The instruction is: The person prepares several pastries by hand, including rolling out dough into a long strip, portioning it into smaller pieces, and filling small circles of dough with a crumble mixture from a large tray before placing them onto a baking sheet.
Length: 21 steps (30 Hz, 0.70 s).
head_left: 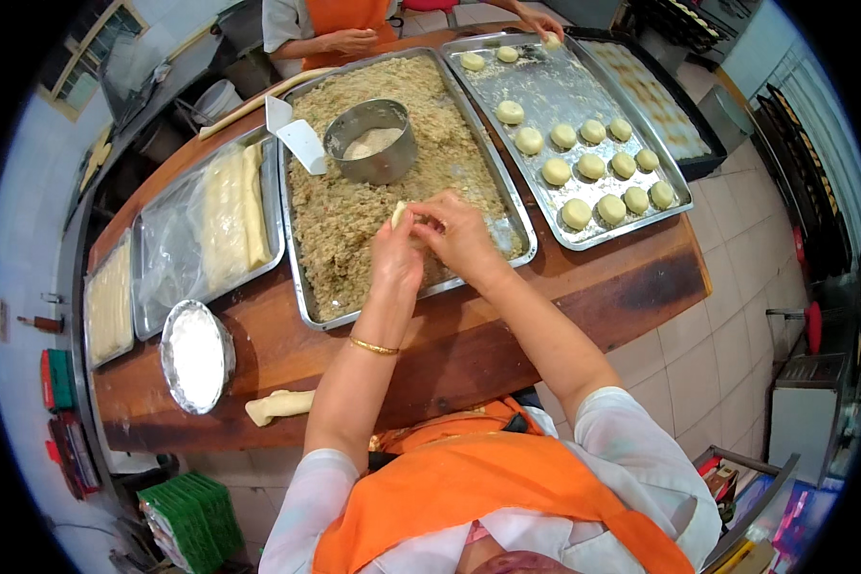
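A small piece of pale dough [398, 212] sits in the fingers of my left hand [398, 256], which is closed around it. The fingertips of my right hand [461, 235] are bent in against the same piece; part of it is hidden by my fingers. Both hands are over the near part of a large tray [496, 158] of crumbly brown filling [340, 225]. Beyond them, a round metal container [392, 165] with some pale crumbly stuff inside rests on the filling. A white scraper [302, 145] lies beside it.
To the right, a floured tray [517, 84] holds several round dough pieces [576, 213]; a co-worker's hand [541, 23] touches one at its far edge. Left are a tray of plastic-covered dough sheets [234, 215] and a flour bowl [228, 354]. A dough roll [279, 408] lies near the front edge.
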Available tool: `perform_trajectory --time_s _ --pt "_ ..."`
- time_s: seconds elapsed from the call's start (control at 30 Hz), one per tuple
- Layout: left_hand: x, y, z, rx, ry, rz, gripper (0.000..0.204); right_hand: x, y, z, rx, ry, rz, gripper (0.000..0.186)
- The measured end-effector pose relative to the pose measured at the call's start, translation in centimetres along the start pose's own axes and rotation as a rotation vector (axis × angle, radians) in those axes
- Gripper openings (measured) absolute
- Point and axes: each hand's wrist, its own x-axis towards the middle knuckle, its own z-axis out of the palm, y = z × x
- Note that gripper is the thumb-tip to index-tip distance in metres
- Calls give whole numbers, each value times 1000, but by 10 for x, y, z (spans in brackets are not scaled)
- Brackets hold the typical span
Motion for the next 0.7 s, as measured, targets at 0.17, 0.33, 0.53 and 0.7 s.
perform_trajectory --time_s 0.17,0.33,0.53,0.7 --pt "-5 1 2 36 -9 69 20 -1 -4 -2 50 -21 59 34" --pt "-1 0 1 124 -35 148 19 -5 4 5 -41 75 -115 35" --pt "3 2 -5 370 12 181 35 -8 -2 9 -141 65 -109 30" --pt "-26 51 38 154 -155 213 43 25 -20 -19 666 79 367 21"
